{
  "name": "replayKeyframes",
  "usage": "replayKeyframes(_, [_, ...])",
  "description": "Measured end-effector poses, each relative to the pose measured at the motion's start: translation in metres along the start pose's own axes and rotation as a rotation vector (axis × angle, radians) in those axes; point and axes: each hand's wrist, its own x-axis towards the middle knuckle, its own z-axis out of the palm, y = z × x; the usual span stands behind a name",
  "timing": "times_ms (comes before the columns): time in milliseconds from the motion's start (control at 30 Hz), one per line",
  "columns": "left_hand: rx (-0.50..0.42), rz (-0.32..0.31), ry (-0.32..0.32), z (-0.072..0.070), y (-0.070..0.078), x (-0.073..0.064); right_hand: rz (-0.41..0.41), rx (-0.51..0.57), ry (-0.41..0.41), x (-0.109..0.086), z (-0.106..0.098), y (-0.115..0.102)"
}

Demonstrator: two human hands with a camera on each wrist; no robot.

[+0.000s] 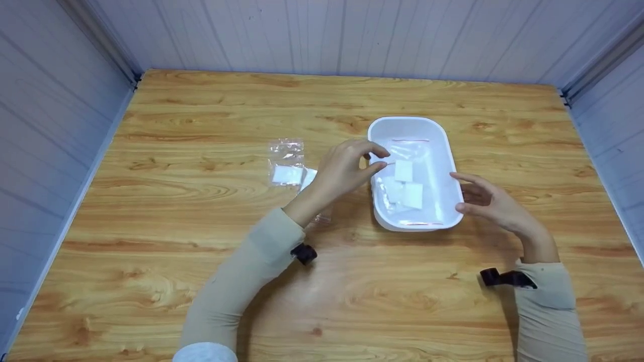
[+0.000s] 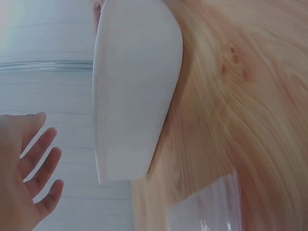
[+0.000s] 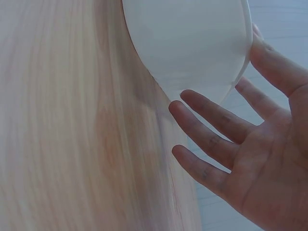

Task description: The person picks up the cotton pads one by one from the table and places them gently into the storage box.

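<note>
White tub (image 1: 440, 163); yellow-brown wood-grain table (image 1: 402, 301); beige sleeves (image 1: 251, 266).

Left arm (image 1: 236, 286): extended forward and across to the right, sleeved to near the wrist. Left hand (image 1: 347, 167): thumb and index finger curved toward each other, tips apart; remaining fingers (image 2: 44, 169) loosely bent and separated. Right arm (image 1: 548, 306): directed forward, the forearm sleeved. Right hand (image 1: 498, 203): angled inward to the left, thumb and index finger parted, other fingers (image 3: 219, 113) spread.
</note>
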Motion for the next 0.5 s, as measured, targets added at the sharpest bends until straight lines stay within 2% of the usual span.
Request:
replayKeyframes(133, [0.024, 0.012, -0.014, -0.005, -0.004, -0.008, -0.004, -0.008, 0.006, 0.0, 0.0, 0.0])
replayKeyframes(300, [0.061, -0.007, -0.033, -0.012, -0.009, -0.017, -0.02, 0.022, 0.008, 0.0, 0.0, 0.001])
replayKeyframes(500, [0.09, -0.027, -0.073, -0.021, -0.017, -0.03, -0.004, 0.007, 0.0, 0.0, 0.0, 0.001])
